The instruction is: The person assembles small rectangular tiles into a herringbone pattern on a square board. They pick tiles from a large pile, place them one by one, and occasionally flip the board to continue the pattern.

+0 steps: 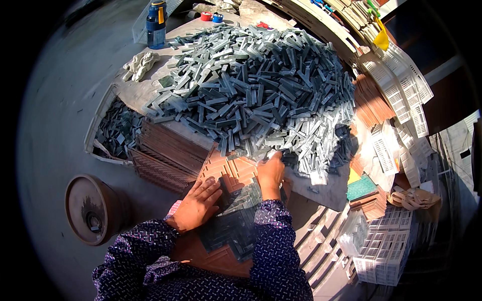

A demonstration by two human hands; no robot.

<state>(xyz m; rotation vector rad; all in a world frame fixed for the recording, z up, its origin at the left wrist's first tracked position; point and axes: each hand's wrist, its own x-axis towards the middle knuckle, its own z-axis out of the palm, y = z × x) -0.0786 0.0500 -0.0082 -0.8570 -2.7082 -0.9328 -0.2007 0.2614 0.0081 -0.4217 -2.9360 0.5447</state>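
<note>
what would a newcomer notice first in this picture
Probably the big heap of grey strips, sprawling across the upper middle. Below it, the orange-brown patterned panel stands out, dark strips laid in a zigzag on it, with the left fingers spread over its left side. At the upper left, a blue bottle stands upright.

Two hands [197,204] are counted near; one bottle [156,27], two small round items [206,16] far; one drum [83,195] at left.

Right hand [270,175]: fingertips partly hidden; whether holding anything, cannot tell. Left hand [197,203] covers part of orange tray [217,163]. Both sleeves [131,251] cut off by lower edge. Dark round thing [94,220] on bucket [77,209] too small to identify.
</note>
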